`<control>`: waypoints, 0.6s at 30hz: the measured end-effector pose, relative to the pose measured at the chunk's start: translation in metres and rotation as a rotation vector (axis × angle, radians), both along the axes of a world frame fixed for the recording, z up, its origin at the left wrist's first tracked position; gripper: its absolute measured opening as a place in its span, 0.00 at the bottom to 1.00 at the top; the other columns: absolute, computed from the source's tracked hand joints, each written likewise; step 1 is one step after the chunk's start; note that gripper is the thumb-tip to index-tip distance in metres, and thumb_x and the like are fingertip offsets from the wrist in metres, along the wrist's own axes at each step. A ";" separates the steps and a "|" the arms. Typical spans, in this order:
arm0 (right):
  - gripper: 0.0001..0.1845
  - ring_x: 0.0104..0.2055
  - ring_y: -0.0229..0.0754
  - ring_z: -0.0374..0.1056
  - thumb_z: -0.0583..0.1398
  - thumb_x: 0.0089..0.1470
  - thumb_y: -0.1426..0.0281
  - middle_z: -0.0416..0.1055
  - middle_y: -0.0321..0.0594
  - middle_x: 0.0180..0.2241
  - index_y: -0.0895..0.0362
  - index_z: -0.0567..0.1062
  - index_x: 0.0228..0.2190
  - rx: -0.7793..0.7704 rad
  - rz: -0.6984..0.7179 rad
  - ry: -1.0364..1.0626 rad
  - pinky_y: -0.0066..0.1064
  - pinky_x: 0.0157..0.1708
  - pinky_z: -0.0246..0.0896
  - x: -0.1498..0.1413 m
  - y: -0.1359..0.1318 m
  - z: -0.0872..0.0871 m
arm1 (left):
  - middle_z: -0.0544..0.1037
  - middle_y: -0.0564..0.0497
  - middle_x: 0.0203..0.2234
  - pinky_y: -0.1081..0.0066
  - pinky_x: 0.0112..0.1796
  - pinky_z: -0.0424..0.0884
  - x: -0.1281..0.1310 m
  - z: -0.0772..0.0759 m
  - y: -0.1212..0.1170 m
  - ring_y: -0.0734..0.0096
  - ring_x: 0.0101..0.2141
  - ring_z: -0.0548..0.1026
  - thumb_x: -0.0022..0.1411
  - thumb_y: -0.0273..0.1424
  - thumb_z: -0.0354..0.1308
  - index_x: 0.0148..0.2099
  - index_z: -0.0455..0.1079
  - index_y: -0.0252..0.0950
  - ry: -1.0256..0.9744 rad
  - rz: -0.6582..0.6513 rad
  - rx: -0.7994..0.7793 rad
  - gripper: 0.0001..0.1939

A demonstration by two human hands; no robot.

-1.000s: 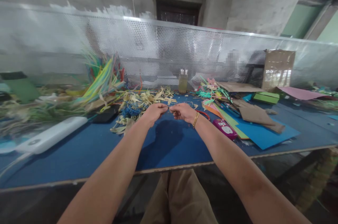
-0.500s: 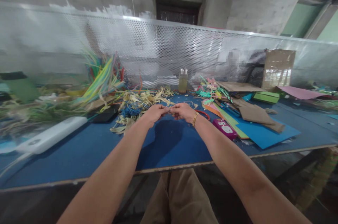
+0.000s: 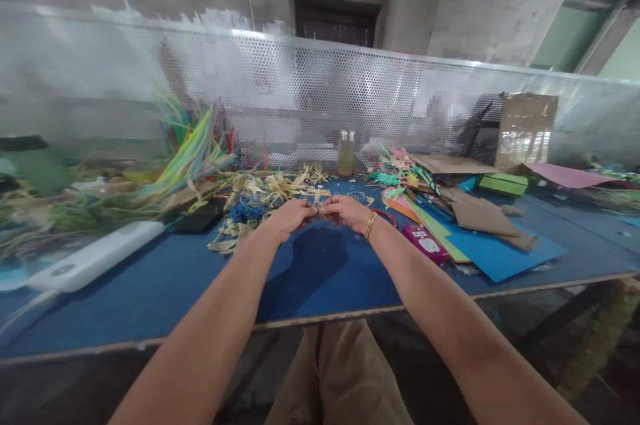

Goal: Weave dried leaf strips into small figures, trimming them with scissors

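Note:
My left hand [image 3: 291, 215] and my right hand [image 3: 347, 211] meet fingertip to fingertip above the blue table [image 3: 320, 278]. Both pinch something small between them that I cannot make out. A gold bracelet [image 3: 371, 225] sits on my right wrist. Just beyond the hands lies a heap of pale straw strips [image 3: 273, 193] with a blue tangle [image 3: 246, 209] in it.
Coloured strips [image 3: 195, 145] stand at the back left, a white flat device [image 3: 95, 255] lies at the left. A jar [image 3: 346, 153] stands by the perforated metal screen [image 3: 320, 98]. Right of the hands are a pink case [image 3: 426, 243], coloured paper sheets [image 3: 500, 248] and a cardboard box [image 3: 525, 128].
The fingertips of both hands have drawn closer together and shifted slightly toward me. Nothing else on the table has moved.

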State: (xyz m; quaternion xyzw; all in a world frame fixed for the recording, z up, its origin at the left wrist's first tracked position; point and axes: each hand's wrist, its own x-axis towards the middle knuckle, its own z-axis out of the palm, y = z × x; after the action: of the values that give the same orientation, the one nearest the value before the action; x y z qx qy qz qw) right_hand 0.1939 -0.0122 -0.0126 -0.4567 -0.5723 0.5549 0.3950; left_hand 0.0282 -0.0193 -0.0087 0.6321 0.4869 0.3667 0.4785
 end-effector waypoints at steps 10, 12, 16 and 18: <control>0.10 0.22 0.30 0.59 0.67 0.34 0.70 0.68 0.33 0.21 0.57 0.72 0.22 0.005 -0.056 -0.023 0.22 0.20 0.52 -0.003 0.002 -0.003 | 0.68 0.54 0.17 0.73 0.23 0.55 0.001 -0.002 0.002 0.76 0.20 0.63 0.44 0.33 0.58 0.23 0.65 0.35 0.014 0.031 0.022 0.07; 0.10 0.22 0.30 0.59 0.68 0.34 0.70 0.68 0.33 0.21 0.58 0.72 0.22 0.000 -0.064 -0.017 0.22 0.20 0.52 -0.004 0.002 -0.003 | 0.68 0.54 0.17 0.73 0.22 0.54 0.001 -0.001 0.001 0.76 0.19 0.62 0.44 0.33 0.59 0.23 0.66 0.34 0.019 0.040 0.037 0.07; 0.09 0.20 0.30 0.57 0.67 0.35 0.71 0.67 0.33 0.19 0.58 0.72 0.21 0.008 -0.069 -0.005 0.23 0.20 0.52 -0.004 0.003 -0.003 | 0.68 0.54 0.17 0.73 0.22 0.53 0.000 0.000 0.001 0.77 0.19 0.61 0.44 0.33 0.59 0.24 0.68 0.33 0.024 0.047 0.050 0.08; 0.09 0.20 0.30 0.58 0.66 0.35 0.71 0.67 0.33 0.18 0.58 0.72 0.22 0.006 -0.065 0.002 0.23 0.20 0.53 -0.004 0.003 -0.004 | 0.69 0.54 0.17 0.73 0.22 0.53 0.000 0.001 0.001 0.77 0.19 0.61 0.44 0.33 0.59 0.24 0.69 0.33 0.020 0.042 0.038 0.07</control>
State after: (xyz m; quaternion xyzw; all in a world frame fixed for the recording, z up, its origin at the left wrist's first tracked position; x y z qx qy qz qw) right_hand 0.1901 -0.0091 -0.0169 -0.4732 -0.5583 0.5407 0.4147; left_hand 0.0284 -0.0184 -0.0081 0.6344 0.4977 0.3795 0.4536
